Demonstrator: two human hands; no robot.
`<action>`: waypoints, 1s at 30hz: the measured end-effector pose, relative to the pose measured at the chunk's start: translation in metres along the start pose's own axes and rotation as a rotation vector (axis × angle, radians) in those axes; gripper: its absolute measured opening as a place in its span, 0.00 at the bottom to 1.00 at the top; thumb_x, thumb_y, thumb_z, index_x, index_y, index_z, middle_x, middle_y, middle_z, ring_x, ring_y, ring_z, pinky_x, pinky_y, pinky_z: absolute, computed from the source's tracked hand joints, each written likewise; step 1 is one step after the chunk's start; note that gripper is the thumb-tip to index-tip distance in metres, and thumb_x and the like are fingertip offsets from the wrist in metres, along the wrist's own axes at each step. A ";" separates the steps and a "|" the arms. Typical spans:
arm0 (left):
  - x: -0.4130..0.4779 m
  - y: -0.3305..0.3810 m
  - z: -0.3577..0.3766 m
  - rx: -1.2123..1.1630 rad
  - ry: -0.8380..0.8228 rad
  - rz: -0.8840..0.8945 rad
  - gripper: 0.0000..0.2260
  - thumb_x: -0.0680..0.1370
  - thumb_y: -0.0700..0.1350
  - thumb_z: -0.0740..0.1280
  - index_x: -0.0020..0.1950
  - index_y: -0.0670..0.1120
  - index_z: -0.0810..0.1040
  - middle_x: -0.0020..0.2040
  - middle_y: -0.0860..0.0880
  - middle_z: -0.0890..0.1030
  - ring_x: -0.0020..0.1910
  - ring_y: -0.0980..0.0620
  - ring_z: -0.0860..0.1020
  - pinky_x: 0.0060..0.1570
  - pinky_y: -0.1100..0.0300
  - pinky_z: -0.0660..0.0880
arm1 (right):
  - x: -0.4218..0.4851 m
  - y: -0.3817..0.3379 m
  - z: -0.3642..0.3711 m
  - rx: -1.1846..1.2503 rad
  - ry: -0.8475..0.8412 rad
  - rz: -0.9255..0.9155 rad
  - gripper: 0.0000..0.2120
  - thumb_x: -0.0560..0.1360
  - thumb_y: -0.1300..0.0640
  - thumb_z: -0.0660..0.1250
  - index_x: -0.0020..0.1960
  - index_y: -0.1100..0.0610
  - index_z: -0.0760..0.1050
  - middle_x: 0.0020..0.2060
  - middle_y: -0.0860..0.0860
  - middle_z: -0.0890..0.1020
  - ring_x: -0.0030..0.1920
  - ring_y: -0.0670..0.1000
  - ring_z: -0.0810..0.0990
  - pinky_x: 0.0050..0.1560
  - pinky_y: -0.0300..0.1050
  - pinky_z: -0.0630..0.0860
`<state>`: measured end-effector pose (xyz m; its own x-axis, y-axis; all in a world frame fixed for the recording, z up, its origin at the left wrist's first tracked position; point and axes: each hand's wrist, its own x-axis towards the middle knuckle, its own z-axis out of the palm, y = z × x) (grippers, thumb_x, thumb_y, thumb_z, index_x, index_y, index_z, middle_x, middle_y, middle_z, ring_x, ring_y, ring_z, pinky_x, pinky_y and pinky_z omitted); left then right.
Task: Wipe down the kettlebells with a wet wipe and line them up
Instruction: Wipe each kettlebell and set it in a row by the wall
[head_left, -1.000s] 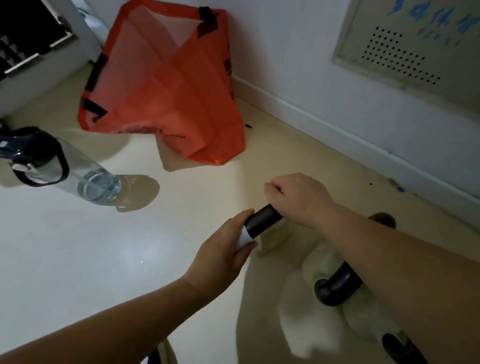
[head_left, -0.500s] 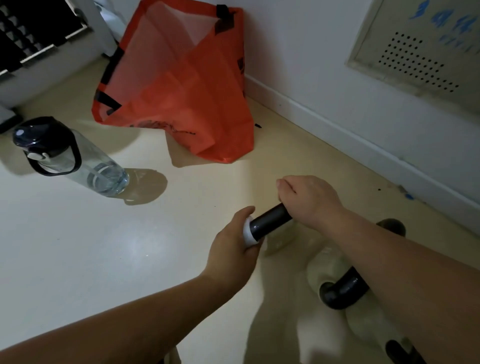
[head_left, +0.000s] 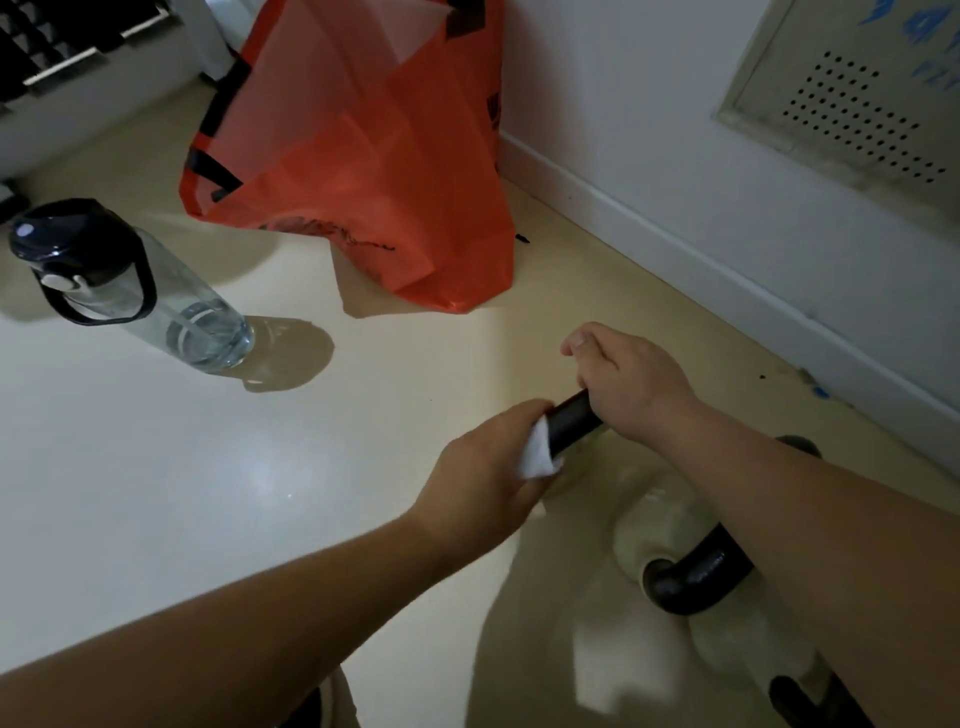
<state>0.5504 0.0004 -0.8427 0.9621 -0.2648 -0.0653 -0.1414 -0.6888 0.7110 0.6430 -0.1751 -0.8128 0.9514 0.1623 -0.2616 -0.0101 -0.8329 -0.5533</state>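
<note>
A kettlebell's black handle (head_left: 571, 423) lies between my two hands near the middle of the floor; its pale body below is mostly hidden. My right hand (head_left: 631, 382) grips the handle's far end. My left hand (head_left: 488, 480) wraps a white wet wipe (head_left: 537, 457) round the handle's near end. A second pale kettlebell (head_left: 654, 530) with a black handle (head_left: 696, 577) sits at the lower right, partly under my right forearm. A third black handle (head_left: 800, 699) shows at the bottom right edge.
A clear water bottle (head_left: 156, 306) with a black lid stands at the left. An orange bag (head_left: 363, 171) leans by the white wall (head_left: 649, 130) and its baseboard. A vent panel (head_left: 852, 98) is on the wall at the upper right. Grey furniture (head_left: 78, 78) stands at the far left.
My left hand has stayed wrapped on the handle with the wipe, which now shows more. The camera has shifted, so the bag and the bottle sit further right in view.
</note>
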 end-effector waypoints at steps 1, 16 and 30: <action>-0.017 -0.011 0.002 -0.030 0.017 -0.010 0.18 0.80 0.53 0.67 0.67 0.63 0.67 0.58 0.58 0.79 0.54 0.58 0.79 0.55 0.64 0.76 | 0.000 0.000 0.000 0.009 -0.001 0.005 0.18 0.86 0.47 0.49 0.56 0.49 0.77 0.43 0.50 0.81 0.47 0.54 0.78 0.52 0.52 0.76; 0.069 0.047 -0.019 0.114 -0.345 -0.010 0.10 0.80 0.48 0.66 0.58 0.45 0.77 0.45 0.46 0.82 0.39 0.50 0.78 0.39 0.55 0.75 | 0.006 -0.001 0.004 0.056 0.089 0.034 0.21 0.86 0.46 0.49 0.56 0.50 0.79 0.49 0.51 0.83 0.51 0.54 0.78 0.50 0.48 0.69; 0.019 0.048 -0.032 0.305 -0.293 -0.042 0.22 0.85 0.60 0.48 0.73 0.49 0.62 0.59 0.47 0.78 0.48 0.47 0.80 0.50 0.49 0.78 | -0.035 0.033 -0.046 -0.141 -0.033 0.087 0.24 0.85 0.38 0.47 0.43 0.50 0.73 0.39 0.49 0.79 0.39 0.48 0.77 0.38 0.44 0.69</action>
<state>0.5696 -0.0160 -0.7873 0.8679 -0.3822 -0.3174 -0.2080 -0.8598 0.4664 0.6231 -0.2328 -0.7855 0.9384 0.1012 -0.3305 -0.0467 -0.9102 -0.4115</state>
